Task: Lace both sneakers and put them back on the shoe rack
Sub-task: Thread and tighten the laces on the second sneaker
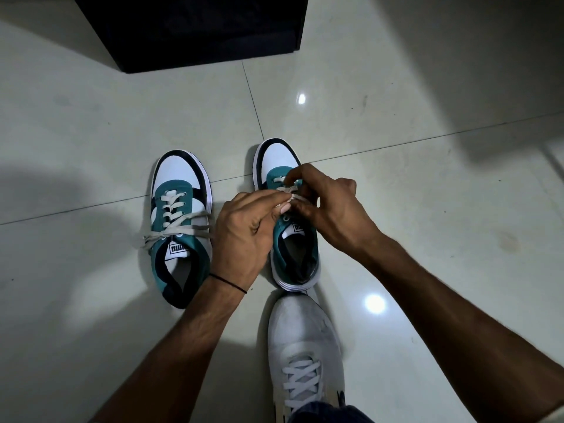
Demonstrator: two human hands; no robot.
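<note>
Two teal, white and black sneakers stand side by side on the tiled floor, toes pointing away from me. The left sneaker [180, 221] is laced, its loose cream lace ends lying across the tongue. Over the right sneaker [282, 161] both hands meet at the eyelets. My left hand [244, 236] pinches the cream lace [288, 190] between thumb and fingers. My right hand [329, 206] grips the same lace from the other side. The fingers hide most of the lacing on this shoe.
A dark cabinet or rack base [195, 29] stands on the floor at the top. My own foot in a grey-white laced shoe [305, 346] rests right behind the right sneaker's heel. Glossy pale floor tiles [427, 209] surround everything.
</note>
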